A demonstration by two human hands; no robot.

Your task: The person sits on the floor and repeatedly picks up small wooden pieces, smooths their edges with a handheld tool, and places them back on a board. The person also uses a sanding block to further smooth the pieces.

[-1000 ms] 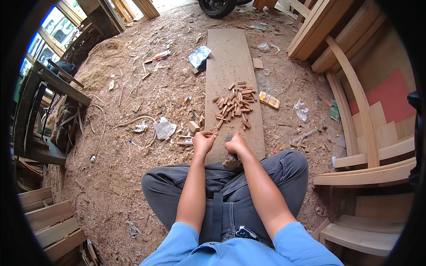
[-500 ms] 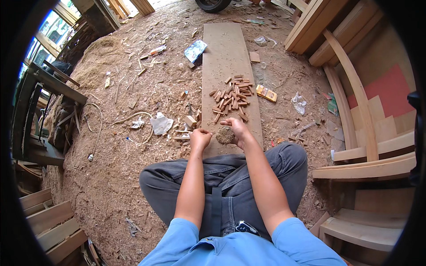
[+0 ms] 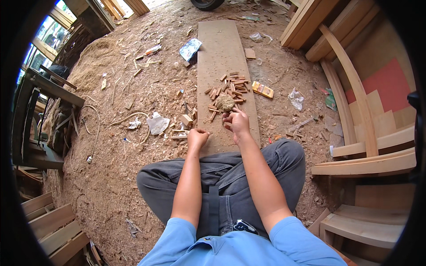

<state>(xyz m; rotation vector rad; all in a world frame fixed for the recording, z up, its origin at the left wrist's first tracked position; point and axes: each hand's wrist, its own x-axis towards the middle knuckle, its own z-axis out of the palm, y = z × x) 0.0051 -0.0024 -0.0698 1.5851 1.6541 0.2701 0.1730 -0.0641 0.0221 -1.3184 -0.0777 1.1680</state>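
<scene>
Left hand [image 3: 196, 137]: grip curled shut over the near end of the plank [image 3: 226, 53]; whether it holds anything, I cannot tell.
Right hand [image 3: 237, 124]: just right of the left, fingers bent together, fingertips pinching something small I cannot make out.
Lump [image 3: 225, 103]: brown, rough, just ahead of the right fingertips, apart from them.
Wood pieces [image 3: 233, 86]: heaped around and beyond the lump.
Yellow box [image 3: 262, 90]: right of the heap, on the sawdust floor.

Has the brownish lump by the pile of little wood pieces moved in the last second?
Yes. The brownish lump was under the right hand near the plank's close end; now it lies farther up the plank, against the wood pieces.
</scene>
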